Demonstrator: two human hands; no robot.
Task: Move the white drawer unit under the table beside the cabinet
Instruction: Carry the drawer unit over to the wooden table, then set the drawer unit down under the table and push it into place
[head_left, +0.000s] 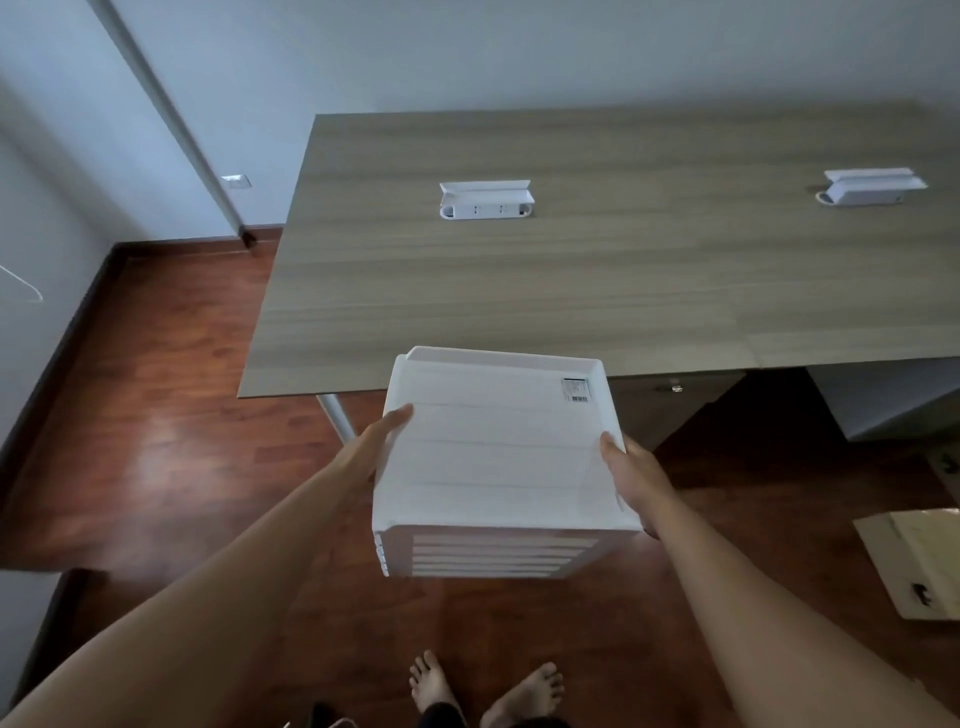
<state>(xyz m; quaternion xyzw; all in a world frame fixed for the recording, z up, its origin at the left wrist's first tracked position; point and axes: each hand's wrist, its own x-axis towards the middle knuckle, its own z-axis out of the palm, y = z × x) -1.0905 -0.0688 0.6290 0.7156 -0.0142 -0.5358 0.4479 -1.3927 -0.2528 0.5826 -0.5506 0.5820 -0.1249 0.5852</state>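
Note:
The white drawer unit (498, 452) is held up off the floor in front of me, its flat top facing the camera and its stacked drawer fronts along the near edge. My left hand (379, 441) grips its left side and my right hand (631, 478) grips its right side. A barcode sticker sits at its far right corner. Its far edge overlaps the front edge of the wood-grain table (571, 270). A dark cabinet (670, 405) with a small metal lock stands under the table, just right of the unit.
A white table leg (335, 415) stands left of the unit. Two white socket boxes (485, 200) (872, 187) are set in the tabletop. A cardboard box (919, 561) lies on the floor at right. My bare feet (483, 686) stand on the reddish wood floor.

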